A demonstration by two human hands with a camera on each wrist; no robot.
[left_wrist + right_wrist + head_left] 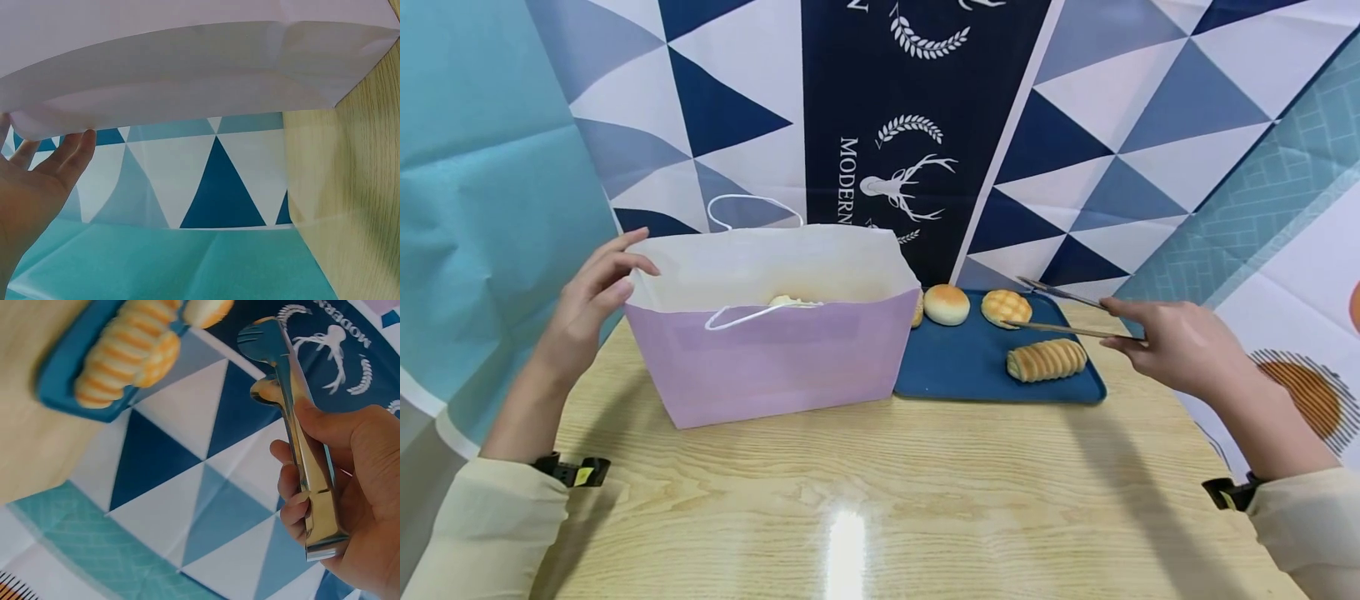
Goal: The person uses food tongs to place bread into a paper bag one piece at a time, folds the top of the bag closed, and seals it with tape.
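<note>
Left hand [583, 308]: at the left end of the lilac paper bag [775, 358], gripping its rim; one fingertip reaches over inside the opening, another digit rests against the outer side. Left wrist view shows the fingers meeting the paper's edge.

Right hand [1180, 342]: gripping metal tongs [306, 450] between thumb and fingers, tong arms apart. One tip is fork-shaped, the other rounded. The arms reach over the right part of the tray, either side of the crosshatched bun [1006, 307]; the nearer tip overlaps that bun's lower edge in the head view. Contact cannot be told.

Bag: upright on the wood-grain tabletop [850, 467], mouth open, white inside, one white cord handle [760, 197] raised at the back, one tipped toward the front. A pale item [784, 300] shows inside, mostly hidden by the front panel; kind unclear.

Blue tray [947, 358]: just right of the bag, which hides its left end. On it: the crosshatched bun toward the back; a smooth browned bun [947, 306] to its left; a ridged roll [1047, 360] nearer the front right; another bread [917, 311] partly hidden by the bag.

Behind: hanging cloth [730, 96] with blue and white triangles and a dark panel.
</note>
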